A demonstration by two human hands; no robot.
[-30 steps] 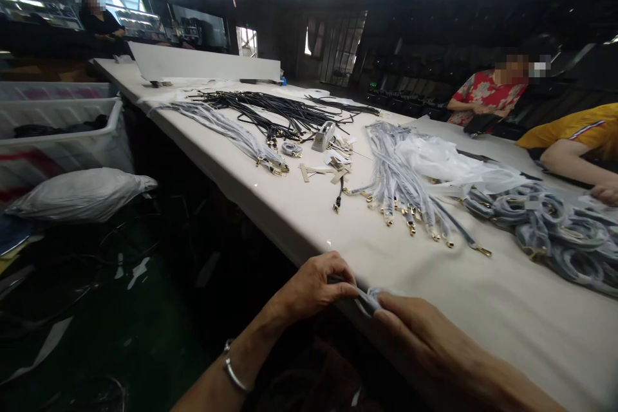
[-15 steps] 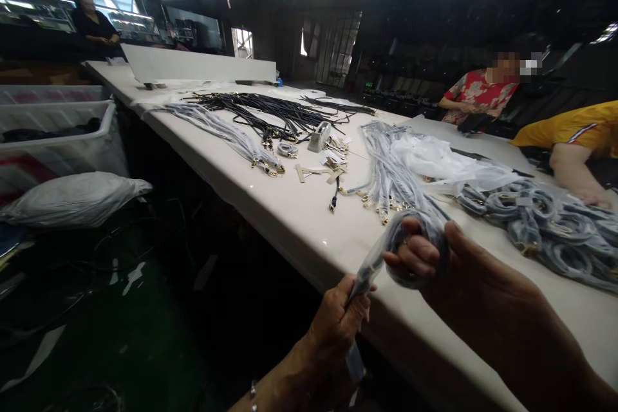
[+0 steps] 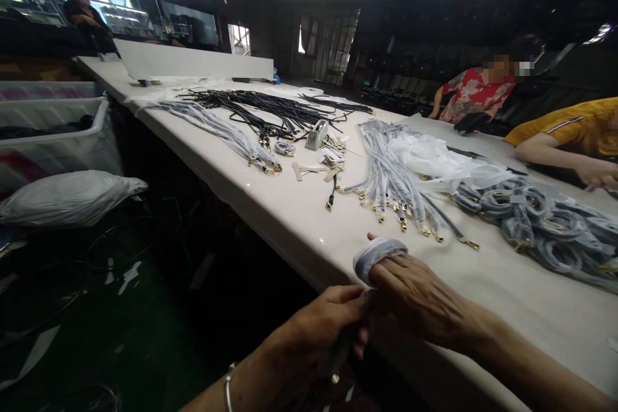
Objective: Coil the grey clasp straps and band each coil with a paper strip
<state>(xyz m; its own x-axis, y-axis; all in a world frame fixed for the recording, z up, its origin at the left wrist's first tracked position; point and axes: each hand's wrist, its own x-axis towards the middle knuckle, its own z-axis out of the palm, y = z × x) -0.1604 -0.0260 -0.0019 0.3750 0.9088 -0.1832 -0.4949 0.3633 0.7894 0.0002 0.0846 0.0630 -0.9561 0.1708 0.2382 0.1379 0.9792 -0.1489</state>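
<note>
A dark strap wrapped in clear plastic (image 3: pixel 379 250) is looped in a coil round the fingers of my right hand (image 3: pixel 415 286), back of the hand up. Close beside it, my left hand (image 3: pixel 333 315) pinches the strap's lower length, whose tail hangs down with a gold metal fitting (image 3: pixel 335 377) at its end. Both hands are over the table's front edge. Ahead lies a bundle of plastic-wrapped straps (image 3: pixel 391 174) with gold clasps toward me. To its right is a pile of coiled wrapped straps (image 3: pixel 535 212).
On the table (image 3: pixel 290 219) lie unwrapped black straps (image 3: pixel 270 109), more wrapped straps (image 3: pixel 222 132), a tape dispenser (image 3: pixel 317 135) and crumpled plastic (image 3: pixel 434 158). A white bin (image 3: pixel 58 141) and a stuffed bag (image 3: pixel 72 196) stand left. Co-workers in red (image 3: pixel 476 93) and yellow (image 3: pixel 564 125) are at the right.
My right hand has swung left and down, turning over with the coil, and now meets my left hand. The coil has left the wrapped bundle's near end uncovered.
</note>
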